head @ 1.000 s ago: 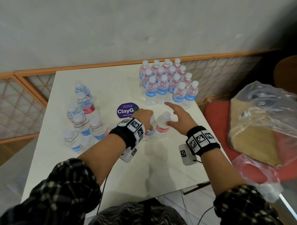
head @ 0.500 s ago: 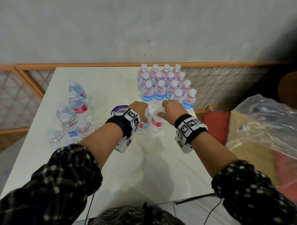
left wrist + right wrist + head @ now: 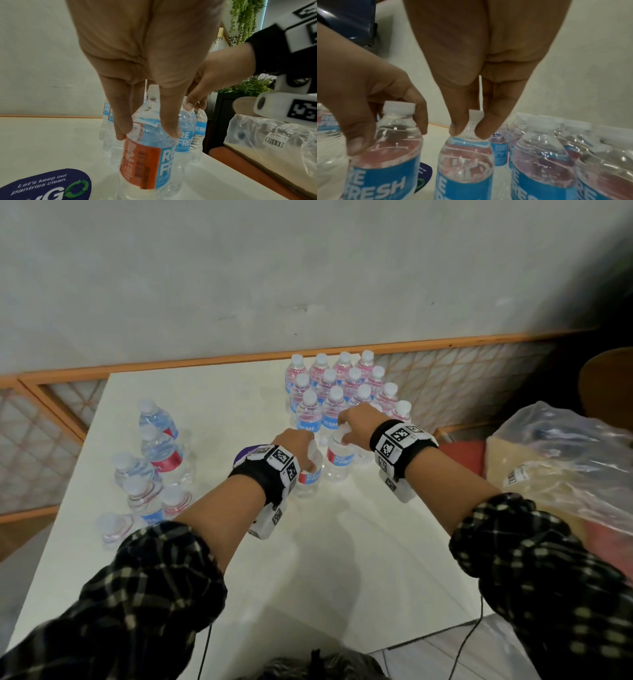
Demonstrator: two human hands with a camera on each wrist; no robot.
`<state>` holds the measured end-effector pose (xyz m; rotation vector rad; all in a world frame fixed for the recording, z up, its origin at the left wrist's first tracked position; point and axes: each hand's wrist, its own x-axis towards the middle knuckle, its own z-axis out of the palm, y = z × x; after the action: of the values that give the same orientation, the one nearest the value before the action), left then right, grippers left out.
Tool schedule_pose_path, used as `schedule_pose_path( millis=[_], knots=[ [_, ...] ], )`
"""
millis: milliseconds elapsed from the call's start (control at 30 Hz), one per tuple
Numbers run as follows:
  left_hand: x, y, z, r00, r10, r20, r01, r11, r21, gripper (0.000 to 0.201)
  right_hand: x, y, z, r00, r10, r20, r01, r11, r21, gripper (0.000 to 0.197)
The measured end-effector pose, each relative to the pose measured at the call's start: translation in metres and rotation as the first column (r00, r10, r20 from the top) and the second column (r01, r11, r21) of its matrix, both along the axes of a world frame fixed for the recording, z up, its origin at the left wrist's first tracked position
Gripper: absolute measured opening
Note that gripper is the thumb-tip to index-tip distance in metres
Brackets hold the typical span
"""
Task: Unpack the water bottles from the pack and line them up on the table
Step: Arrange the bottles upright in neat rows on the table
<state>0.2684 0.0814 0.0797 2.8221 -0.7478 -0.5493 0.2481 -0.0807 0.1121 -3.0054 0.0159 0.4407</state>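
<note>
Two small clear water bottles with red-and-blue labels stand side by side mid-table. My left hand (image 3: 310, 455) grips the left bottle (image 3: 309, 479) from above, fingers round its shoulder (image 3: 147, 155). Just to its right, my right hand (image 3: 342, 433) pinches the other bottle (image 3: 338, 462) at the neck under the white cap (image 3: 465, 162). Right behind them a lined-up block of several bottles (image 3: 342, 392) stands at the table's far right. At the table's left, several more bottles (image 3: 150, 460) sit bunched in loose clear wrap.
The white table (image 3: 325, 559) ends close on the right, where a clear plastic bag (image 3: 555, 474) with tan contents lies on a red seat. A purple round sticker (image 3: 245, 455) lies beside my left wrist. An orange lattice rail (image 3: 462, 378) runs behind the table.
My right hand, open a second ago, closed on the second bottle. Both hands then moved away from me with their bottles, towards the lined-up block.
</note>
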Motion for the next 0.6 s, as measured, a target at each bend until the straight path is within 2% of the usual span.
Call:
schedule_pose_path(
  millis=[233,367,467,600],
  knots=[
    [0.001,0.004,-0.003,0.998,-0.059,0.012,0.059,0.998,-0.018,0.043,0.015,-0.003,0.001,0.996,-0.079,0.044,0.08,0.996,-0.033,0.04],
    [0.011,0.002,0.001,0.995,-0.096,-0.02,0.096,0.995,-0.043,0.06,0.019,-0.007,-0.002,0.994,-0.094,0.057,0.093,0.996,0.012,0.039],
    [0.021,0.002,0.003,0.99,-0.138,0.018,0.138,0.99,-0.03,0.067,0.019,-0.015,-0.004,0.993,-0.114,0.041,0.111,0.992,0.066,0.049],
    [0.027,0.0,0.008,0.989,-0.127,0.075,0.124,0.991,0.04,0.061,0.019,-0.02,-0.006,0.991,-0.116,0.061,0.11,0.989,0.099,0.049]
  ],
)
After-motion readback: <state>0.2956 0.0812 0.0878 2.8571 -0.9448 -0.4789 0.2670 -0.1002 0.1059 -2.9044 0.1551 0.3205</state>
